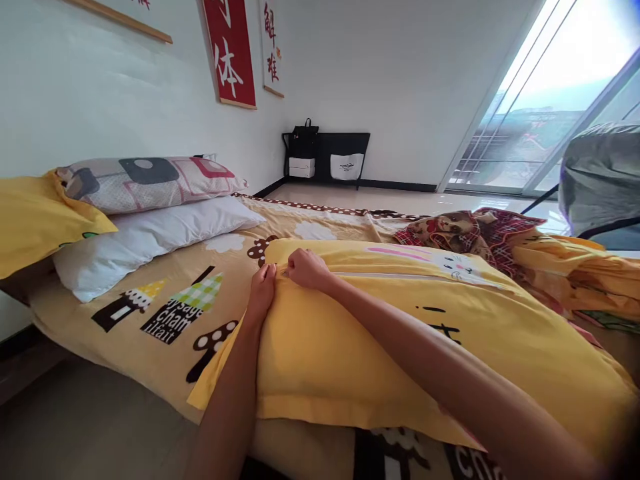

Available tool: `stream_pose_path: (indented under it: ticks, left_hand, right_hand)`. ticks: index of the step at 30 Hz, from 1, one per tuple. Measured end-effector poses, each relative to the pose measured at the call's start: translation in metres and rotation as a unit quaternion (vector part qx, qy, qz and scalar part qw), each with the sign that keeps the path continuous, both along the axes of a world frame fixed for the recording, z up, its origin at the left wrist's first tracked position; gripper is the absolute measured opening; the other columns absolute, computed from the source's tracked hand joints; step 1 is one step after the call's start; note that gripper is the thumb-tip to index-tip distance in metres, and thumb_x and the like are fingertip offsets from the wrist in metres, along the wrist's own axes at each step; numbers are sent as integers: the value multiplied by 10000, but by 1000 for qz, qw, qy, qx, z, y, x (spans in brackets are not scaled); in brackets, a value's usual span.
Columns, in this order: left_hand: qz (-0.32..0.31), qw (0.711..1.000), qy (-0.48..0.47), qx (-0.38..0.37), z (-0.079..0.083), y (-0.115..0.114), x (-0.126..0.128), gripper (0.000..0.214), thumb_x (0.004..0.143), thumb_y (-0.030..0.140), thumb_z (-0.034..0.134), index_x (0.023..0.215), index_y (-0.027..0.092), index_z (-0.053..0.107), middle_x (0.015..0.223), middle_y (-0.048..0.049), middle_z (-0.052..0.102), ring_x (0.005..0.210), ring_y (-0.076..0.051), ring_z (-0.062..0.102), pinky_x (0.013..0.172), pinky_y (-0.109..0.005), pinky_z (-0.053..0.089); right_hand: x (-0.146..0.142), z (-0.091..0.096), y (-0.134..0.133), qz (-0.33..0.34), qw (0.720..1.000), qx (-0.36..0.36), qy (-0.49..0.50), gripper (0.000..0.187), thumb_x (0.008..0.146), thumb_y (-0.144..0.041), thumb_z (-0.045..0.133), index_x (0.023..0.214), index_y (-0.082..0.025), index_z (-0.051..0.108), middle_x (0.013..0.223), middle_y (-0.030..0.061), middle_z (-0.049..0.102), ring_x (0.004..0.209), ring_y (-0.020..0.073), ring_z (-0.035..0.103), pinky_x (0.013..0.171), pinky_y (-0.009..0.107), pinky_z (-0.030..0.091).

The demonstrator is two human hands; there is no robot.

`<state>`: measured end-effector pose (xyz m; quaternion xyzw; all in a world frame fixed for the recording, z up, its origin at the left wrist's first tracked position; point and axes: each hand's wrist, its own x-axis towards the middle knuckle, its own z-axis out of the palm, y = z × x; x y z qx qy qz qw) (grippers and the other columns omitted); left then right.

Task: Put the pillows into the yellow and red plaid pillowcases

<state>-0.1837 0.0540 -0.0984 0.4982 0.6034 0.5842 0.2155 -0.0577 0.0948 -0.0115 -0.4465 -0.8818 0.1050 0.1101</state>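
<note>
A large pillow in a yellow case (400, 353) lies across the bed in front of me, with a cartoon face printed near its far edge. Along that far edge runs a pale zipper line (390, 275). My left hand (261, 290) grips the case's left corner, fingers closed on the fabric. My right hand (306, 268) is pinched shut at the left end of the zipper, touching my left hand. What sits between the right fingertips is too small to make out.
The bed has a tan sheet (165, 313) with mushroom prints. A white pillow (145, 243), a patterned pillow (145, 180) and a yellow pillow (35, 217) are stacked at the left. Crumpled red and yellow bedding (500, 237) lies at the right. Bags stand on a black rack (325, 157) by the far wall.
</note>
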Motion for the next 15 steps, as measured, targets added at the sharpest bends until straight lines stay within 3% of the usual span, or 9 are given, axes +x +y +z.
stream_pose_path:
  ticks: [6, 15]
  left_hand:
    - [47, 996, 80, -2, -1, 2, 1, 363, 935, 455, 299, 774, 203, 506, 828, -73, 568, 853, -224, 501, 798, -349, 352]
    - [-53, 989, 131, 32, 0, 8, -1, 312, 940, 349, 337, 662, 213, 384, 739, -23, 477, 760, -185, 450, 735, -314, 372]
  right_hand:
    - [0, 1, 6, 23, 999, -9, 36, 170, 790, -181, 550, 813, -154, 715, 782, 38, 692, 689, 127, 563, 568, 213, 342]
    - [0, -7, 7, 37, 997, -11, 64, 157, 791, -168, 548, 751, -153, 698, 704, 22, 638, 614, 110, 452, 560, 226, 290]
